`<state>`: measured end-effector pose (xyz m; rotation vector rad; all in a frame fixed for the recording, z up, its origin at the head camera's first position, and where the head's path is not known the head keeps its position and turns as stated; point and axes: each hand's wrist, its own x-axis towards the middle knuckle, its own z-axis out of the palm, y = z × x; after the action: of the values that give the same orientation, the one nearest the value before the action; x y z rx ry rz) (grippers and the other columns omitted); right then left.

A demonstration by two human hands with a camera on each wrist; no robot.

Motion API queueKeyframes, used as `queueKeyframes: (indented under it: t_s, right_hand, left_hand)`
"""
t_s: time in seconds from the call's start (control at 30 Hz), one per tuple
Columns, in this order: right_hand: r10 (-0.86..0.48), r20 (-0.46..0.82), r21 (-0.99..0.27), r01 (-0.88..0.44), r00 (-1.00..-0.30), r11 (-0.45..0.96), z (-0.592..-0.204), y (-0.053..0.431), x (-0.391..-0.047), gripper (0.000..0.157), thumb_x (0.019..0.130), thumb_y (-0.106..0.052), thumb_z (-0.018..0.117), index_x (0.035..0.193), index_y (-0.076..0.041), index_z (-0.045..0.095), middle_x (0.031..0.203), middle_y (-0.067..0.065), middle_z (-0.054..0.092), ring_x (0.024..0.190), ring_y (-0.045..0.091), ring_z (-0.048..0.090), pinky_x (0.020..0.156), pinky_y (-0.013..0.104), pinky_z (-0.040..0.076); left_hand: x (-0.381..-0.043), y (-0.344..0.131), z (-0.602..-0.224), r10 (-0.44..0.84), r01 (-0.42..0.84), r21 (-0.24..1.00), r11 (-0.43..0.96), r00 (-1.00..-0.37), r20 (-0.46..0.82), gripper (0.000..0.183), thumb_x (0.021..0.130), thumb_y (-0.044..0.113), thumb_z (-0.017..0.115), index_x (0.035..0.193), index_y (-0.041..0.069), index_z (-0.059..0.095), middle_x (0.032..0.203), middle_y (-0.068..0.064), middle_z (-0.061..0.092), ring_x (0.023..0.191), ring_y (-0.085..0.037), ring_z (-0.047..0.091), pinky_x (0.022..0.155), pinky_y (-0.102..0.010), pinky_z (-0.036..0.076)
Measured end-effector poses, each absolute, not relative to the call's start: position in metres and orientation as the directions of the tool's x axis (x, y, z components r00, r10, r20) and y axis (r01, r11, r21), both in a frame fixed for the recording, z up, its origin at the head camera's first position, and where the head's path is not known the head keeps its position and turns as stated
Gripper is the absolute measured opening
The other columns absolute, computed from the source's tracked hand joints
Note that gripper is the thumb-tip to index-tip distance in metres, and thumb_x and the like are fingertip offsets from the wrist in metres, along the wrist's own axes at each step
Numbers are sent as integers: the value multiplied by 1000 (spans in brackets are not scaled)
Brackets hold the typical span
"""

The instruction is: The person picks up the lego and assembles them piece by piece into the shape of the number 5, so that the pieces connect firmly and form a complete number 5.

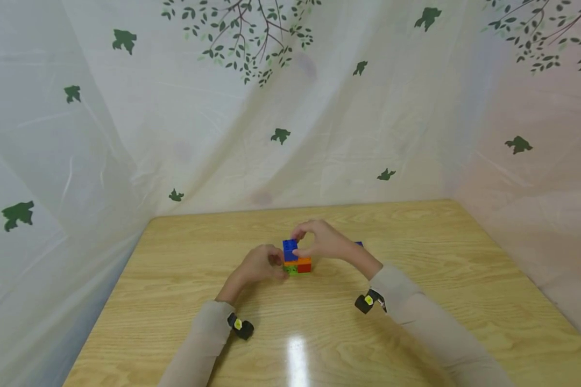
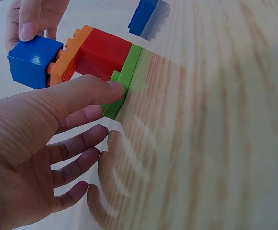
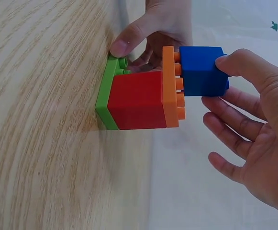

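Observation:
A small stack of toy building bricks stands on the table. Its base is a thin green plate (image 3: 106, 98), with a red brick (image 3: 136, 100) on one end and studs showing on the other. Across the red brick lies a thin orange plate (image 3: 169, 86), overhanging the green studs. On the overhanging end sits a blue brick (image 3: 201, 72); some orange studs show at the joint. My right hand (image 1: 326, 240) pinches this brick between thumb and fingers. Low at the stack's left, my left hand (image 1: 259, 263) grips the green plate's end, thumb on one side and index finger partly hidden behind.
Another blue brick (image 2: 143, 17) lies on the wooden table (image 1: 184, 290) behind the right forearm, mostly hidden in the head view. A pale curtain (image 1: 213, 145) with printed leaves and birds hangs around the table's back and sides.

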<state>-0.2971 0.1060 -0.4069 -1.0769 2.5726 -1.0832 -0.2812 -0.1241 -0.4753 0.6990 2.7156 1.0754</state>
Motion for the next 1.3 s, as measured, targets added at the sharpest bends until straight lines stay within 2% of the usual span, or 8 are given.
queueKeyframes:
  t_s: [0.37, 0.67, 0.9, 1.17, 1.3]
  right_hand:
    - [-660, 239, -606, -640, -713, 472, -413, 108, -290, 30, 87, -20, 80, 114, -8, 72, 105, 3, 72, 101, 20, 63, 94, 48, 53]
    - [-656, 260, -595, -653, -708, 469, -415, 108, -290, 30, 86, -18, 81, 114, -8, 73, 105, 5, 71, 102, 21, 62, 94, 54, 52]
    - [-662, 283, -562, -679, -694, 472, -415, 108, -288, 30, 87, -19, 80, 114, -8, 73, 104, 5, 71, 101, 22, 62, 92, 53, 52]
    - [-646, 262, -571, -655, -717, 495, -417, 110, -287, 32, 87, -21, 81, 116, -9, 74, 106, 4, 72, 103, 25, 60, 93, 55, 51]
    - [-660, 269, -546, -676, -701, 495, -416, 110, -287, 30, 88, -21, 80, 115, -9, 74, 106, 4, 72, 102, 24, 62, 92, 54, 52]
  left_hand:
    - [-283, -124, -476, 462, 377, 661, 649, -885, 51, 27, 71, 20, 91, 88, 11, 72, 89, 0, 69, 83, -11, 60, 80, -31, 52]
    - [-282, -125, -475, 472, 400, 655, 641, -878, 74, 27, 71, 21, 91, 86, 10, 72, 87, 0, 69, 81, -10, 60, 78, -30, 52]
    - [-282, -125, -475, 472, 395, 656, 643, -879, 67, 27, 72, 22, 91, 86, 11, 71, 88, 0, 69, 81, -10, 60, 78, -30, 52]
    - [-284, -125, -476, 469, 377, 664, 645, -882, 45, 26, 73, 21, 91, 87, 11, 72, 89, 0, 69, 82, -10, 60, 79, -30, 53]
    - [-285, -125, -475, 478, 389, 665, 638, -877, 55, 26, 73, 21, 90, 87, 10, 72, 89, 0, 69, 82, -10, 60, 79, -30, 53]
